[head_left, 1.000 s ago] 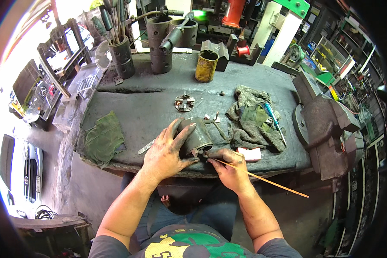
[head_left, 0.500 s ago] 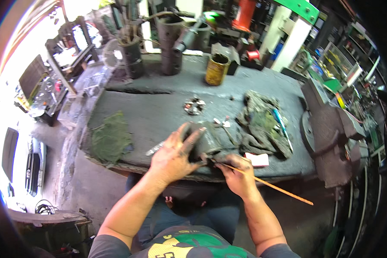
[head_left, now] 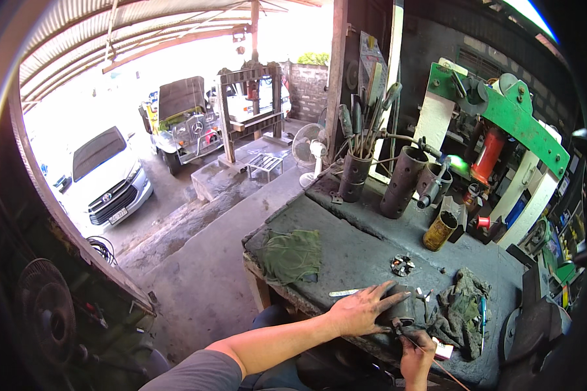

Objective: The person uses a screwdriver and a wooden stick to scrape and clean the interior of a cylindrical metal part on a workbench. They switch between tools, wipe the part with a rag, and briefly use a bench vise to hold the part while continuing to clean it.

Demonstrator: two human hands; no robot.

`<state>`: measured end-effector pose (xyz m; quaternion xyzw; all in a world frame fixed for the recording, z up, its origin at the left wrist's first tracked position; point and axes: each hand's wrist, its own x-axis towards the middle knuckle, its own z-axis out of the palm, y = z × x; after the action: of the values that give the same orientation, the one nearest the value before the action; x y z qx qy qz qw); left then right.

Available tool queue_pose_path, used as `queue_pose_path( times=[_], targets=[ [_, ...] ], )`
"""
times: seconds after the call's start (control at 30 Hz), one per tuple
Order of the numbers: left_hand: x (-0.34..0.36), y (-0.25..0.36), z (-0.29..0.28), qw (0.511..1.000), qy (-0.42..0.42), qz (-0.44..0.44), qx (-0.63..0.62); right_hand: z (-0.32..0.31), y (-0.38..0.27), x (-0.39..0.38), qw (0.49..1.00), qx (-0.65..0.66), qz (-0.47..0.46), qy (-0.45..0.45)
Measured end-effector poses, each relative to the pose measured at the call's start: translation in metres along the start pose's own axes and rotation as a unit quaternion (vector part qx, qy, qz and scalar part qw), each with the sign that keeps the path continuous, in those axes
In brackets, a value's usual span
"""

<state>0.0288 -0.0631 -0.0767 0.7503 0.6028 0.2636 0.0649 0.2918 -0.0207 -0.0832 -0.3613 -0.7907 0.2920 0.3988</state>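
My left hand (head_left: 366,309) lies over a dark grey, rounded metal part (head_left: 404,304) near the front edge of the workbench, its fingers spread along the top and the thumb at the near end. Pinched in my right hand (head_left: 417,355) is a thin brown stick (head_left: 445,369); its tip meets the near end of the part, and the exact contact is hidden by the fingers. Beside my right hand lies a small white and red box (head_left: 442,350). A pale flat strip (head_left: 346,292) rests left of the part. Just beyond sits a ring-shaped metal piece (head_left: 402,265) with segments.
A green cloth (head_left: 292,257) lies on the bench's left side, a dark rag (head_left: 463,305) with a blue-handled tool (head_left: 482,318) on the right. Behind stand a yellow can (head_left: 439,231) and tool-filled tubes (head_left: 355,178). A heavy vise-like machine (head_left: 535,326) borders the right.
The head view has swung left and up, bringing parked vehicles and a fan into sight and shifting the bench rightward. Both hands remain at the metal part, the stick still in the right.
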Motion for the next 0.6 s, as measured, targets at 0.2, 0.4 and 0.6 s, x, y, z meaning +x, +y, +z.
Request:
queue_pose_path(
  times=[0.2,0.4,0.6],
  targets=[
    [0.0,0.005,-0.01,0.999,-0.032,-0.023,-0.005,0.005,-0.006,0.005,1.0,0.004,-0.01,0.013],
    [0.001,0.011,-0.009,0.999,-0.001,-0.052,-0.004,-0.002,-0.012,0.008,1.0,-0.006,0.0,-0.007],
    [0.003,0.008,-0.008,0.998,0.056,-0.008,0.009,-0.006,-0.012,0.011,0.999,0.011,-0.027,-0.031]
  ],
)
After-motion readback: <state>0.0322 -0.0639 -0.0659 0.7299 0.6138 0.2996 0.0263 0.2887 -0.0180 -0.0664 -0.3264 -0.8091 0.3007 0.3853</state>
